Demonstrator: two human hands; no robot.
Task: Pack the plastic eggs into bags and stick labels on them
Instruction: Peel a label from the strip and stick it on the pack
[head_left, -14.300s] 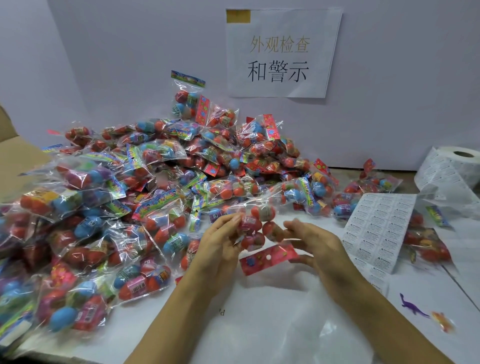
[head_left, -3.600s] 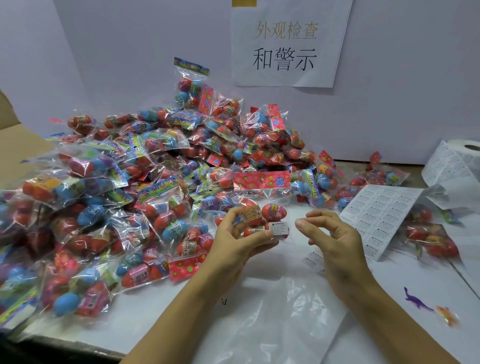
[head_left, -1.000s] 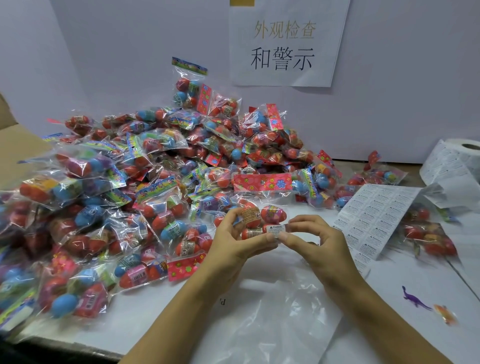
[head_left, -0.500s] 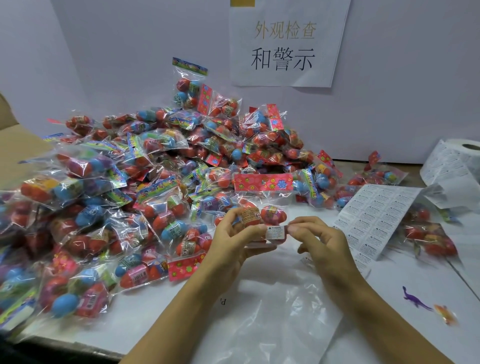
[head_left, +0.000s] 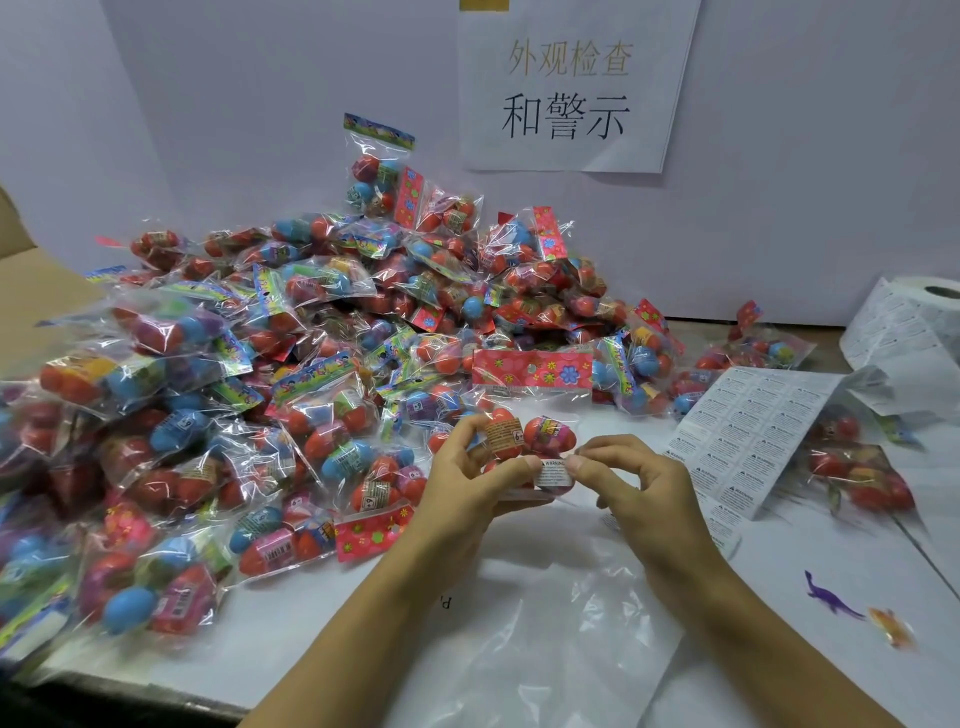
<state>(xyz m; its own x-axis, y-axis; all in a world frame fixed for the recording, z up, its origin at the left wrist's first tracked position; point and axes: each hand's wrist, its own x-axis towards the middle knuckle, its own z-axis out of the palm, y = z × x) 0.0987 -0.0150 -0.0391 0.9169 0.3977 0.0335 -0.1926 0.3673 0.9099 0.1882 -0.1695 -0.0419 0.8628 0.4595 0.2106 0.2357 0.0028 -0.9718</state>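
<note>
Warning label (head_left: 555, 472) lay at the egg bag's (head_left: 524, 436) five o'clock (long axis vertical), left hand (head_left: 470, 486) gripping the bag, right hand (head_left: 631, 486) pinching the label's three-o'clock edge.

A packing and inspection station: heaped bagged toy eggs (head_left: 322, 374), warning-label sheet (head_left: 748, 441), label roll (head_left: 914, 322), posted inspection notice (head_left: 571, 88)

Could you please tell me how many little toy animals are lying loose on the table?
2: a purple dinosaur at the right near the table edge, and an orange figure just right of it, blurred. Others may be hidden under the bags.
</note>
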